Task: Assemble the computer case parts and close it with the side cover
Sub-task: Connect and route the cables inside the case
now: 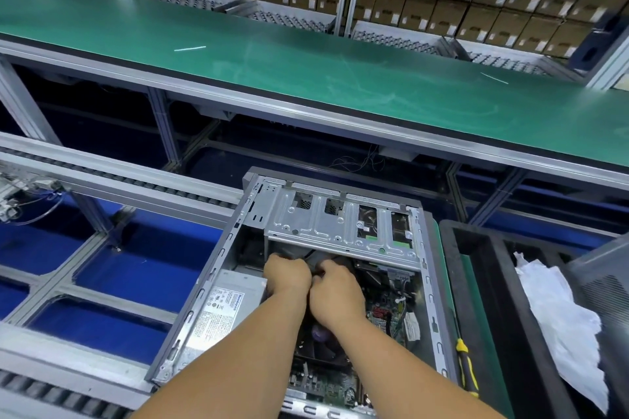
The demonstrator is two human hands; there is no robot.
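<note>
Open computer case (238, 248) lies on its side, long axis running away from the person; left hand (287, 274) and right hand (335, 296), touching, grip a dark part just beneath the drive cage (326, 224).

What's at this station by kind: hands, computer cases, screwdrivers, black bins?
Hands: 2, left hand and right hand
Computer cases: 1
Screwdrivers: 1
Black bins: 1
Total: 5
</note>
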